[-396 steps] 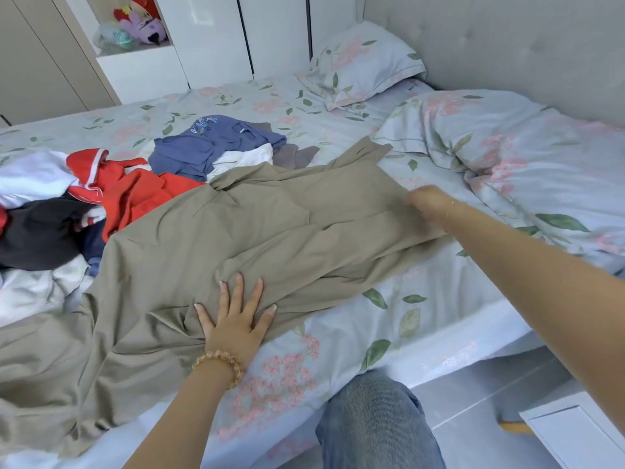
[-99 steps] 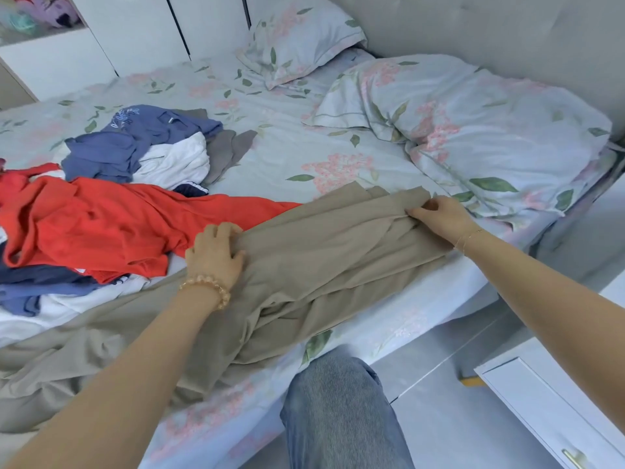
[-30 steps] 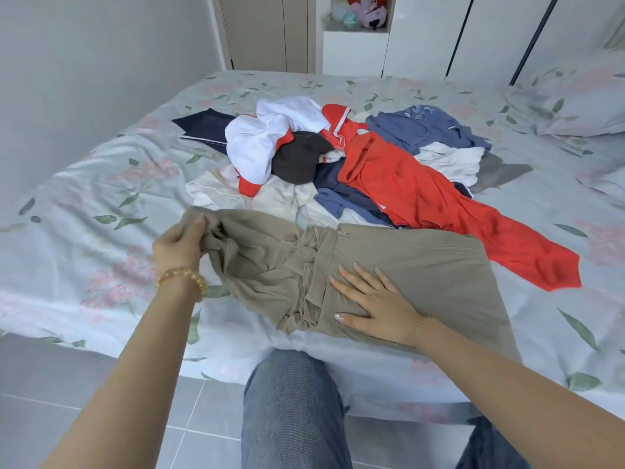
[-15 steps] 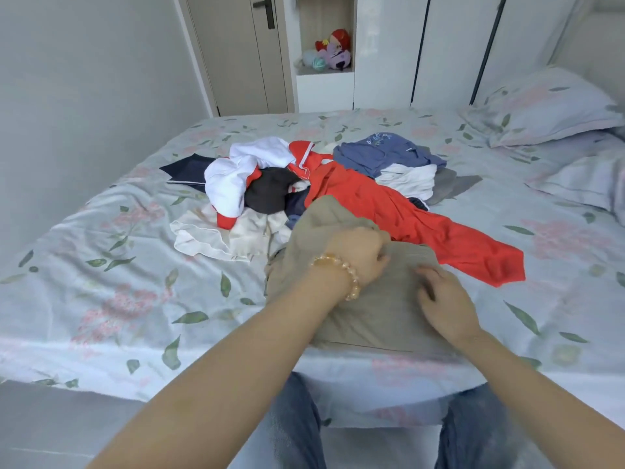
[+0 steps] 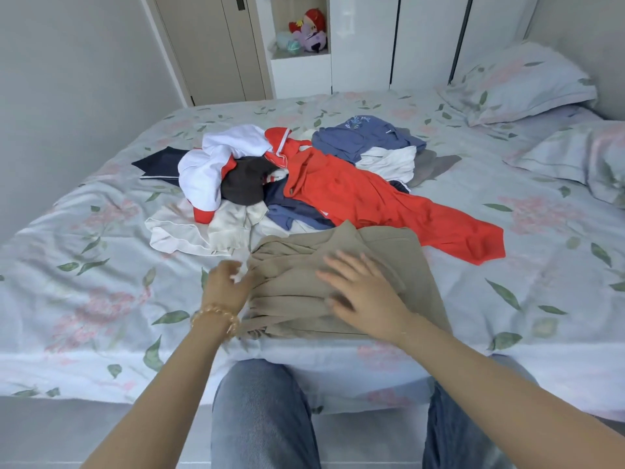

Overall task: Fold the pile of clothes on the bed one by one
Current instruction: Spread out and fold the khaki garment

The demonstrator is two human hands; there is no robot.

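Bedroom: floral-print bed [image 5: 101, 299] filling the middle, grey wall to the left, white wardrobe doors along the far side.

Right hand [image 5: 363, 296]: fingers spread and straight, palm down flat on top of the folded khaki garment [image 5: 389, 258]. Blurred at the fingertips.

Left hand [image 5: 225, 286]: beaded bracelet [image 5: 214, 316] at the wrist, placed against the left edge of the khaki garment; fingers blurred, grip on the fabric impossible to tell.

Folded khaki garment: compact bundle at the near edge of the bed, layered folds showing on its left side, lying just in front of the pile.

Pile of clothes [image 5: 304, 177]: heaped mid-bed, just beyond the khaki garment and touching its far edge. Contents, left to right: dark navy piece [image 5: 159, 162] flat at the far left; white jacket with red cuffs [image 5: 209, 164]; dark brown item [image 5: 250, 179]; cream garment [image 5: 203, 228] spread at the near left; red garment [image 5: 372, 201] trailing to the right; blue top [image 5: 358, 137] at the far side; white piece [image 5: 389, 162]; grey piece [image 5: 436, 164] at the far right.

Pillows [image 5: 517, 82]: floral cases, far right corner of the bed.

Plush toys [image 5: 307, 33]: in an open niche between the wardrobe doors.

Jeans-clad knees [image 5: 260, 418]: near edge, below the bed.
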